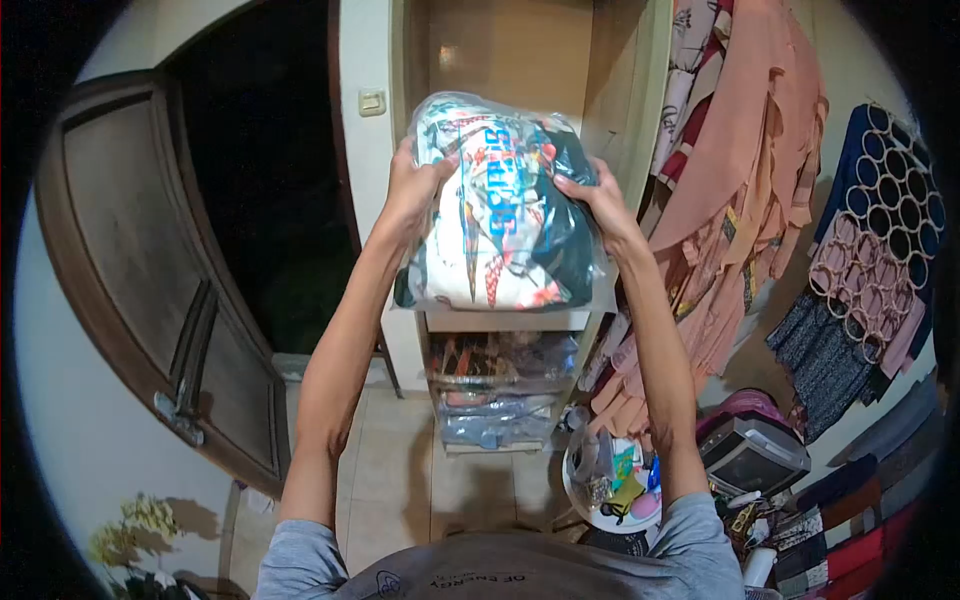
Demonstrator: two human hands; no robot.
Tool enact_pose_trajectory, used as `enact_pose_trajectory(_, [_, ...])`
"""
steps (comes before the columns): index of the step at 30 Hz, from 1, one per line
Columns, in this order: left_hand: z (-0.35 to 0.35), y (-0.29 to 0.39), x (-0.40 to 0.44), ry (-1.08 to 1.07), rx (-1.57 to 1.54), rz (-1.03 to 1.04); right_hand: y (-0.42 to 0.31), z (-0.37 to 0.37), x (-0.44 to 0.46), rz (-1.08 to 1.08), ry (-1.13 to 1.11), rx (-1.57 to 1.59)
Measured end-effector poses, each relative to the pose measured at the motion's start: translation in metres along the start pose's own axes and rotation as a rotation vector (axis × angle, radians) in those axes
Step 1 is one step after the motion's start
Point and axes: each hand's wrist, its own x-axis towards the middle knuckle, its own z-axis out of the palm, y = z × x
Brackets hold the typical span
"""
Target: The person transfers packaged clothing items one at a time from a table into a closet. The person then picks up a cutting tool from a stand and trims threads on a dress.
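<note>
A clear plastic bag [500,215] with blue lettering holds folded fabric, white with a floral print and dark green. It is held up in front of a cabinet. My left hand [415,195] grips its left side, the thumb on top of the plastic. On the right side my right hand [600,205] holds it the same way, thumb on top and the other fingers mostly hidden. Behind and below the bag, the cabinet's lower shelves [490,380] carry more plastic-wrapped packages.
Peach garments [740,150] hang at the right, beside a ring hanger [885,190] with scarves. A small television [755,455] and a round white table [612,515] with small items stand lower right. An open wooden window or door panel [150,250] is at the left.
</note>
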Motion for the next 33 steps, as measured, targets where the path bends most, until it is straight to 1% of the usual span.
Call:
enact_pose_trajectory(2, [0.011,0.0,0.032,0.013,0.009,0.013,-0.004,-0.007,0.033,0.051,0.022,0.024])
enact_pose_trajectory(3, [-0.007,0.011,-0.007,0.022,0.175,0.028,0.016,0.006,0.006,0.038,-0.079,0.113])
enact_pose_trajectory(5, [-0.009,0.016,-0.002,0.03,0.349,-0.014,0.019,-0.005,0.021,0.066,-0.23,0.133])
enact_pose_trajectory(6, [-0.007,0.001,-0.009,0.104,0.475,-0.049,0.032,-0.014,0.019,0.12,-0.293,0.131])
enact_pose_trajectory(9, [-0.008,-0.018,0.029,0.535,0.943,0.399,0.036,0.009,0.038,0.051,-0.069,-0.067])
enact_pose_trajectory(10, [0.003,-0.002,0.022,0.572,1.116,0.403,0.049,0.009,0.061,-0.046,-0.035,-0.227])
enact_pose_trajectory(11, [0.012,0.006,0.02,0.522,1.295,0.377,0.067,0.003,0.095,-0.021,-0.016,-0.511])
enact_pose_trajectory(12, [0.017,0.008,0.018,0.465,1.472,0.336,0.067,0.003,0.098,-0.015,-0.054,-0.779])
enact_pose_trajectory(13, [0.018,-0.012,0.019,0.369,1.626,0.201,0.077,0.002,0.095,0.054,-0.142,-1.081])
enact_pose_trajectory(14, [0.029,-0.006,0.011,0.326,1.681,0.217,0.061,0.006,0.087,-0.002,-0.16,-1.158])
enact_pose_trajectory(15, [0.038,0.002,0.008,0.246,1.709,0.207,0.037,0.014,0.074,-0.067,-0.169,-1.229])
enact_pose_trajectory(16, [0.039,-0.006,0.009,0.145,1.728,0.154,0.039,0.022,0.068,-0.1,-0.205,-1.306])
enact_pose_trajectory(17, [0.031,-0.033,0.023,0.018,1.731,0.084,0.07,0.027,0.084,-0.085,-0.356,-1.249])
enact_pose_trajectory(18, [0.024,-0.048,0.039,-0.074,1.593,0.061,0.092,0.031,0.117,-0.115,-0.468,-1.186])
enact_pose_trajectory(19, [0.008,-0.071,0.061,-0.225,1.562,0.008,0.108,0.036,0.144,-0.154,-0.574,-1.114])
enact_pose_trajectory(20, [-0.017,-0.112,0.099,-0.379,1.528,-0.038,0.138,0.04,0.178,-0.137,-0.665,-1.107])
enact_pose_trajectory(21, [-0.031,-0.142,0.118,-0.533,1.474,-0.104,0.13,0.043,0.153,-0.142,-0.713,-1.238])
enact_pose_trajectory(23, [-0.042,-0.165,0.125,-0.572,1.5,-0.146,0.168,0.053,0.16,0.002,-0.577,-1.21])
enact_pose_trajectory(24, [-0.042,-0.173,0.12,-0.583,1.503,-0.165,0.16,0.053,0.151,0.059,-0.569,-1.227])
enact_pose_trajectory(27, [-0.019,-0.161,0.082,-0.366,1.527,-0.307,0.15,0.05,0.133,0.124,-0.522,-1.245])
enact_pose_trajectory(28, [-0.046,-0.203,0.108,-0.429,1.491,-0.266,0.157,0.05,0.132,0.074,-0.477,-1.211])
enact_pose_trajectory(31, [-0.052,-0.21,0.109,-0.453,1.516,-0.192,0.175,0.044,0.154,0.006,-0.664,-1.201])
enact_pose_trajectory(32, [-0.032,-0.178,0.085,-0.414,1.543,-0.245,0.187,0.042,0.166,0.002,-0.6,-1.142])
enact_pose_trajectory(33, [-0.021,-0.154,0.072,-0.361,1.479,-0.294,0.179,0.033,0.162,-0.131,-0.683,-0.989])
